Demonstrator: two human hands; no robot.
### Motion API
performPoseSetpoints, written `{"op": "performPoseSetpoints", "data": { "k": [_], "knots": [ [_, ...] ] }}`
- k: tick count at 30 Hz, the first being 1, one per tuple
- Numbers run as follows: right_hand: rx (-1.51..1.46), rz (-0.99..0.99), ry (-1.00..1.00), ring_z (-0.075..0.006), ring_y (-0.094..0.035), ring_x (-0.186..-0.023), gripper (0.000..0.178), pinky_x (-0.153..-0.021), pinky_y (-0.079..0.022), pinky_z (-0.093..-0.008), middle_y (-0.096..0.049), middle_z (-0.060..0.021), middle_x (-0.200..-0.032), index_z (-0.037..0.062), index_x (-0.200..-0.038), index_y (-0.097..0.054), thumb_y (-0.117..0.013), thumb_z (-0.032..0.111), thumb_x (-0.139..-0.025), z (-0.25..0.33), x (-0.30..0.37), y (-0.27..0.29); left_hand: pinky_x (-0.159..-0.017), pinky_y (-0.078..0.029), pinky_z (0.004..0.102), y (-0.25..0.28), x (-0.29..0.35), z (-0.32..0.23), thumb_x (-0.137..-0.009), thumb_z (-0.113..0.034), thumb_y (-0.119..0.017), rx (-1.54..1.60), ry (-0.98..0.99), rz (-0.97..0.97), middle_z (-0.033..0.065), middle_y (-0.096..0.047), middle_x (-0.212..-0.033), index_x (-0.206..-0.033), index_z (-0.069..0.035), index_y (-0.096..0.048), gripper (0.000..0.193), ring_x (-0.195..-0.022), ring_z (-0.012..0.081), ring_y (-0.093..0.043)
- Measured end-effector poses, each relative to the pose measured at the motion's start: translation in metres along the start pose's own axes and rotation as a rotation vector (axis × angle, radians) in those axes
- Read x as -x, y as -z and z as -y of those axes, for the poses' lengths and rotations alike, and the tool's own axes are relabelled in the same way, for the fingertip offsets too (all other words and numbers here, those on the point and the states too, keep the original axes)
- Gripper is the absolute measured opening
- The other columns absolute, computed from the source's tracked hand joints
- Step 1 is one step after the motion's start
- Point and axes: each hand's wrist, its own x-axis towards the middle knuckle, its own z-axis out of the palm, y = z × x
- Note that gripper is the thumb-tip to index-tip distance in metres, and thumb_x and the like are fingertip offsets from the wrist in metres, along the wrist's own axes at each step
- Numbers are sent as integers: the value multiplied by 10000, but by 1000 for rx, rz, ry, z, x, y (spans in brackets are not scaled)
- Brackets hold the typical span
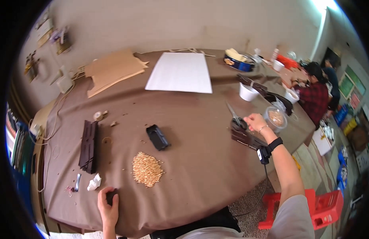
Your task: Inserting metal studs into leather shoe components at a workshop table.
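Observation:
At the near left edge of the table, my left hand (107, 211) is closed around a small black object (111, 196), mostly hidden by the fingers. My right hand (256, 122) reaches to the right side, fingers curled at the black handle of a pair of scissors (234, 114). The scissors' blades point away and to the left. Under and beside this hand lie dark brown folded strips (245, 138). A heap of golden grain-like pieces (147, 169) lies in the middle, with an open black tray (158, 138) just behind it.
Dark slatted pieces (88, 147) and a crumpled tissue (94, 182) lie left. A white sheet (180, 72) and brown cardboard (114, 68) are at the back. Right are a clear tub (275, 118), a white cup (248, 92) and a blue tin (238, 63). A person (315, 93) works beyond.

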Motion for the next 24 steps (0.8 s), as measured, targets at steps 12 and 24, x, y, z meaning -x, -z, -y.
{"op": "performPoseSetpoints", "data": {
  "k": [12, 24],
  "knots": [
    [393, -98, 297, -308, -537, -946, 270, -851, -446, -386, -591, -117, -927, 76, -994, -656, -636, 292, -833, -52, 119, 40, -868, -423, 337, 0, -2, -6, -786, -35, -605, 4, 22, 33, 105, -581, -950, -997, -12, -559, 217, -924, 243, -555],
    [137, 78, 184, -184, -527, -779, 296, -710, -447, -317, -540, -60, -855, 39, -909, -608, -738, 265, -769, -50, 121, 44, -850, -433, 329, -3, 0, -6, -775, -14, -597, 49, 37, 14, 100, -589, -920, -982, -11, -558, 211, -893, 235, -567]
  ]
}}
